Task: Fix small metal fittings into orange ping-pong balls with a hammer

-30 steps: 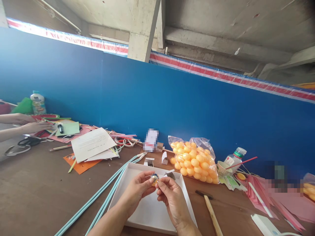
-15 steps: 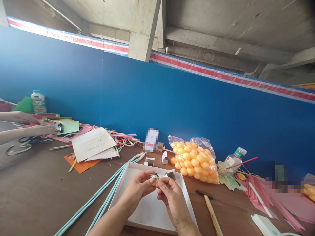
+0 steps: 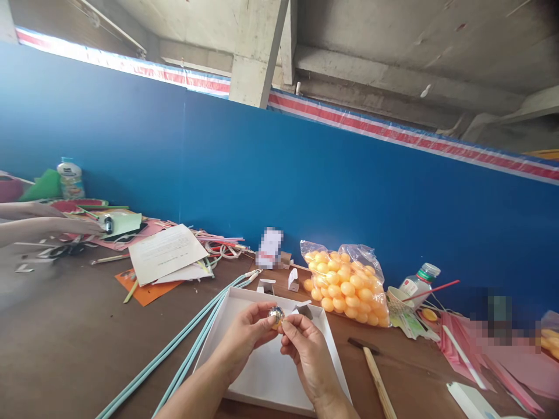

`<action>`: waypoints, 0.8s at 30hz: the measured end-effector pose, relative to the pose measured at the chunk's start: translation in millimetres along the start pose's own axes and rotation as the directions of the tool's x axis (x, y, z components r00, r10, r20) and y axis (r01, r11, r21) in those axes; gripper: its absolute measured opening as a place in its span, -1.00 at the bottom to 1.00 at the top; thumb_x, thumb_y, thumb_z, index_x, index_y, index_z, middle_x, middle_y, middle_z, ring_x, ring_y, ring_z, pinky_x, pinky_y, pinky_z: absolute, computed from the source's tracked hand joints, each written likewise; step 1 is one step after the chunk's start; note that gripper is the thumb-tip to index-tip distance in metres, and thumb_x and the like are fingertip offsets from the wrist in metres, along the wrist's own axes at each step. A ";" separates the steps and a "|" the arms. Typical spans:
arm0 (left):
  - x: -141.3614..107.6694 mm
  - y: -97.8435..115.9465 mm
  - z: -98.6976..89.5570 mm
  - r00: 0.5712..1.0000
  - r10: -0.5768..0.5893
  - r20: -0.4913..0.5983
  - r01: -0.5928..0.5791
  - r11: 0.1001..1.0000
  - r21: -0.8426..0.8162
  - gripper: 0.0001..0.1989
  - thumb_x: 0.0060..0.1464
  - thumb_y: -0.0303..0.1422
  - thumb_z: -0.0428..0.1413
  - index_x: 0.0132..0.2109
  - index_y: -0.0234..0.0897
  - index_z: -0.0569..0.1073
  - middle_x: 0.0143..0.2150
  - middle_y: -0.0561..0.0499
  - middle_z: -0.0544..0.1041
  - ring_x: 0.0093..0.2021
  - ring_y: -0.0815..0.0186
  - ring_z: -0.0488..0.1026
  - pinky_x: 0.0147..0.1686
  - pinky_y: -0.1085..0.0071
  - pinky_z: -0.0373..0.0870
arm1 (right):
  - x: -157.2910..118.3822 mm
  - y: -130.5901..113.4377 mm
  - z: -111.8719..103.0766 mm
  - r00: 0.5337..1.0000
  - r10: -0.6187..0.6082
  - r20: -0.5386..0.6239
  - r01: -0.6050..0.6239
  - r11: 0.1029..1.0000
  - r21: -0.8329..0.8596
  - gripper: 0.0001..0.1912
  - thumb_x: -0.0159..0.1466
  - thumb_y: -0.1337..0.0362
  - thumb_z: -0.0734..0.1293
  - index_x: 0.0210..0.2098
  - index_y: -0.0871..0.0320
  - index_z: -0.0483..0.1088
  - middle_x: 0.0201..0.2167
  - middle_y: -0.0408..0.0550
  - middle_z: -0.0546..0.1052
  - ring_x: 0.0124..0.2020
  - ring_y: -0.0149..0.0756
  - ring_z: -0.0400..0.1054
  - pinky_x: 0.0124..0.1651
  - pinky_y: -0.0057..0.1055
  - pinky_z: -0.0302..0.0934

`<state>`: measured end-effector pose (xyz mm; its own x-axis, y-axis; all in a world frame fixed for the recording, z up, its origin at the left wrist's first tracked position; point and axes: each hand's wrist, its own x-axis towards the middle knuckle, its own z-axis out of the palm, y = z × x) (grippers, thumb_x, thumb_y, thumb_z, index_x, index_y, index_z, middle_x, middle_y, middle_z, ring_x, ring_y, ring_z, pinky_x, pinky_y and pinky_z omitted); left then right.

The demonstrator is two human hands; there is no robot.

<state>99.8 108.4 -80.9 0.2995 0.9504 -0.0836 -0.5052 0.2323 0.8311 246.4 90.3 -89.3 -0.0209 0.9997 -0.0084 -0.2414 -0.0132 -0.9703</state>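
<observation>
A shiny silver ball (image 3: 276, 315) is up between my two hands, above a shallow white box (image 3: 262, 381). My left hand (image 3: 248, 330) grips its left side with closed fingers. At the ball's lower right, my right hand (image 3: 307, 343) is closed in a pinch, its thumb and fingertips against the edge. Whether a small part sits in that pinch is hidden. Small open cartons stand around the box: one (image 3: 303, 311) behind my right hand, another (image 3: 266, 287) past the far rim, and a third (image 3: 293, 280) beside it.
A clear bag of orange balls (image 3: 345, 285) lies behind the box. To the right are a hammer (image 3: 376, 372) and a bottle (image 3: 421, 279). Pale blue rods (image 3: 183, 343) run along the left, near papers (image 3: 168, 256). Another person's hands (image 3: 65, 224) work at far left.
My hands and the silver ball stay almost where they were. At far left, the other person's arms have shifted slightly, and the grey strap by them has moved.
</observation>
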 end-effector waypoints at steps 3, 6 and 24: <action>0.4 -0.2 0.2 1.000 -0.001 -0.004 0.001 1.000 -0.008 -0.65 -0.06 -0.36 0.25 -0.10 -0.35 0.42 -0.20 -0.08 0.51 -0.26 0.31 0.50 0.02 0.18 0.35 | 0.0 -0.1 -0.2 1.000 -0.005 0.008 0.005 1.000 0.003 -0.81 0.15 0.18 0.39 -0.33 0.19 0.41 -0.41 -0.14 0.45 -0.48 -0.51 0.27 -0.41 -0.53 0.24; 0.2 -0.4 0.3 1.000 -0.009 -0.001 0.009 1.000 -0.017 -0.65 -0.07 -0.36 0.26 -0.11 -0.35 0.42 -0.19 -0.09 0.51 -0.26 0.30 0.50 0.01 0.18 0.35 | -0.2 0.2 -0.6 1.000 -0.014 0.016 0.014 1.000 -0.002 -0.81 0.16 0.18 0.38 -0.34 0.19 0.41 -0.41 -0.14 0.44 -0.47 -0.50 0.26 -0.41 -0.52 0.24; 0.0 1.8 0.9 1.000 -0.010 -0.003 0.010 1.000 -0.008 -0.64 -0.11 -0.34 0.28 -0.13 -0.34 0.45 -0.16 -0.10 0.51 -0.25 0.29 0.50 0.00 0.21 0.37 | 0.5 -1.1 -2.1 0.999 -0.007 0.041 0.006 1.000 0.013 -0.83 0.17 0.20 0.37 -0.36 0.19 0.41 -0.43 -0.16 0.43 -0.50 -0.53 0.24 -0.44 -0.54 0.22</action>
<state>99.6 108.6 -78.9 0.3020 0.9487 -0.0937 -0.5084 0.2434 0.8260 248.7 90.9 -88.7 -0.0592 0.9982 0.0083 -0.2545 -0.0071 -0.9671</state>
